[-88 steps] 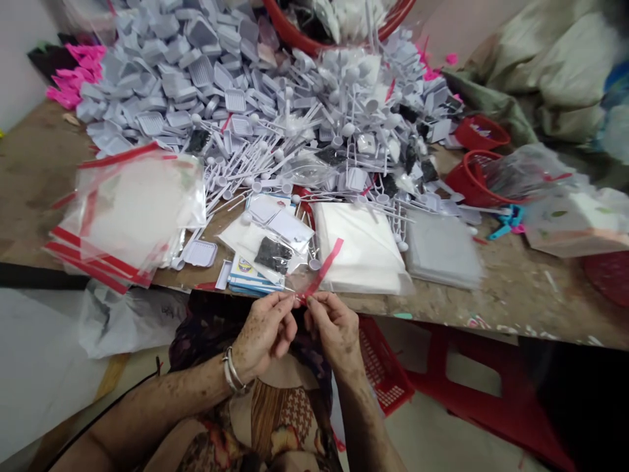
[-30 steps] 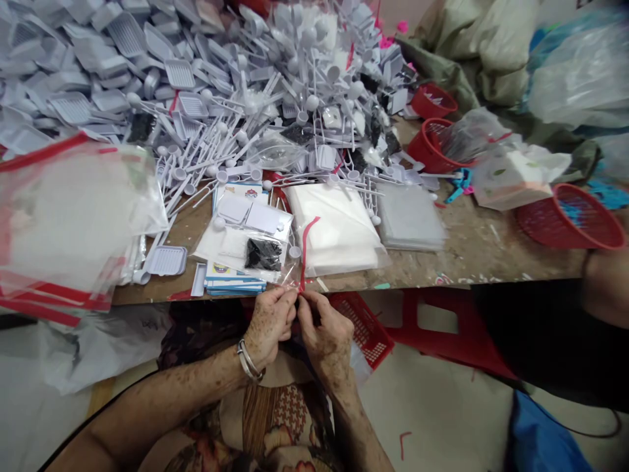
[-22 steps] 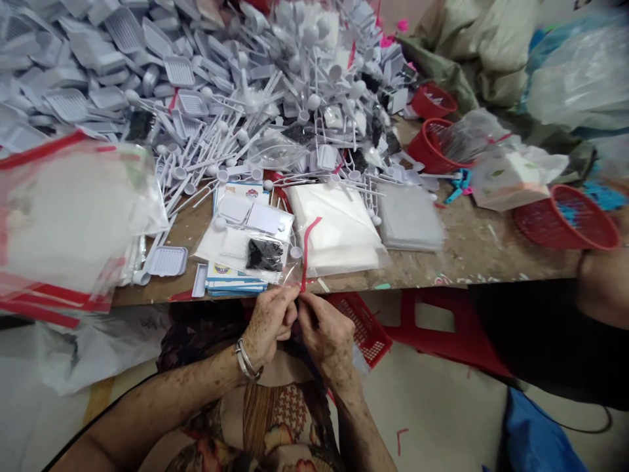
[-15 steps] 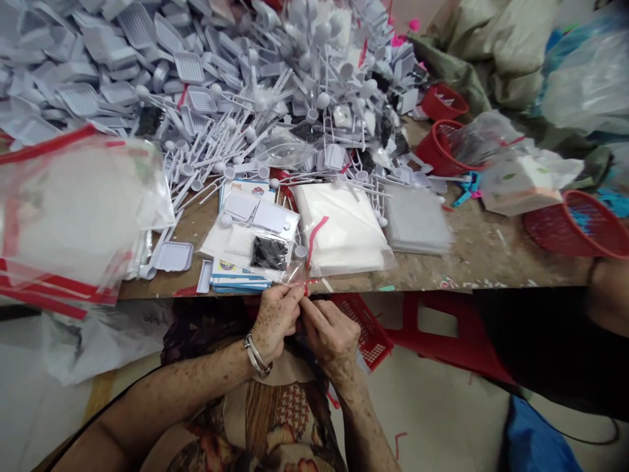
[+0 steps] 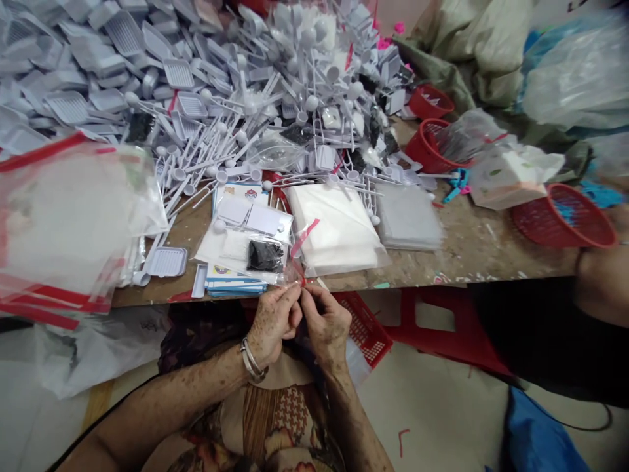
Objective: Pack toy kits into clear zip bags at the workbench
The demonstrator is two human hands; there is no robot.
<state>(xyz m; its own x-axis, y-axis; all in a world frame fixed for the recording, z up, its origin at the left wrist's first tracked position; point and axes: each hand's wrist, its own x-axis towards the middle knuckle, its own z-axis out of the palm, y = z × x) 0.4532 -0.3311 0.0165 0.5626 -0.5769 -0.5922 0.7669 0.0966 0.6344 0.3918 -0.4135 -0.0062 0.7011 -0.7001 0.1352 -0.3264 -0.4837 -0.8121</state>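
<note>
My left hand (image 5: 276, 322), with a bracelet at the wrist, pinches the near right corner of a clear plastic bag (image 5: 206, 248) at the table's front edge. Beside it, almost touching, my right hand (image 5: 326, 328) pinches the same edge where a red strip (image 5: 305, 237) runs up from the fingertips. In or under the clear film lie white plastic trays (image 5: 265, 219) and a packet of black bits (image 5: 265, 255); the layering is unclear. Beneath is a stack of blue-edged printed cards (image 5: 236, 288). A small ribbed white tray (image 5: 167, 262) sits to the left.
White plastic trays and scoops form a large heap (image 5: 196, 85) at the back. Clear bags with red strips (image 5: 73, 210) overhang the left edge. White sheets (image 5: 334, 226) and clear bags (image 5: 410, 219) lie right. A co-worker's arm (image 5: 602, 275) is beside a red basket (image 5: 560, 219).
My right hand's index finger has drawn back from pointing across, and its fingertips now pinch at the red strip. The strip's upper part has shifted left. The whole view has shifted slightly.
</note>
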